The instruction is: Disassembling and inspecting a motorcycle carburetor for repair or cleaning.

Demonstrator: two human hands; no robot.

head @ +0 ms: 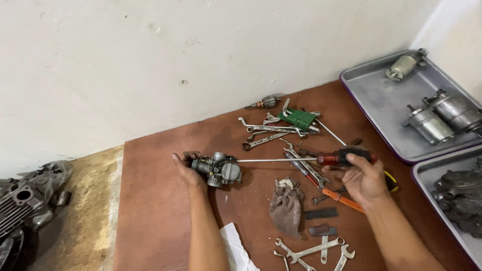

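Left of centre, the left hand cups a carburetor, fingers wrapped round its far side to steady it on the brown board. The right hand, right of centre, is clenched on the red-and-black handle of a screwdriver — its long shaft runs level across the frame and the tip meets the carburetor's side. As far as can be judged the body is whole, no screws or covers lying loose beside it, so the work on it looks barely begun.

The board is cluttered: wrenches above centre, more wrenches at the lower edge, a grey rag and white paper. Two metal trays at right hold starter motors and dark castings. Behind — a scuffed white wall; an engine block sits at lower left.
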